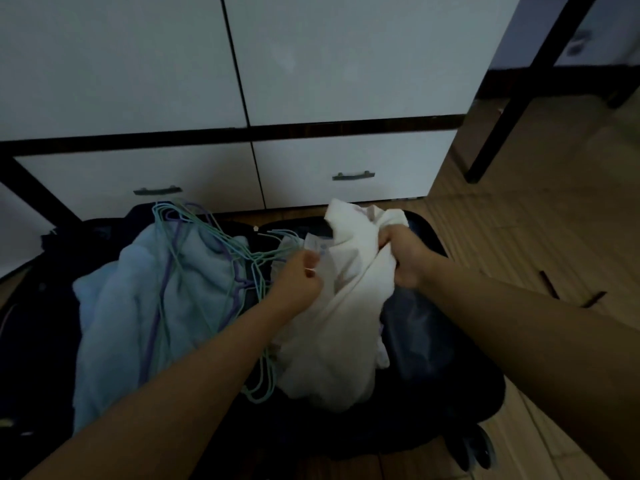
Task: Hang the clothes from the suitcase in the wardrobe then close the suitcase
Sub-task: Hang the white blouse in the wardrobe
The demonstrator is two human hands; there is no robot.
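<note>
A dark suitcase [436,344] lies open on the floor below me. Over its right half I hold up a white garment [332,334]. My right hand [405,258] grips a bunch of its upper cloth. My left hand [301,275] pinches the garment's edge near a small label. A light blue garment [117,313] lies crumpled in the left half, with several thin green and purple hangers [194,244] strewn across it. The white wardrobe [173,64] stands right behind the suitcase with its doors closed.
Two white drawers with metal handles [353,175] sit under the wardrobe doors. A black metal leg [512,109] slants down at the right onto the wooden floor [540,237]. A suitcase wheel [478,448] shows at the bottom right.
</note>
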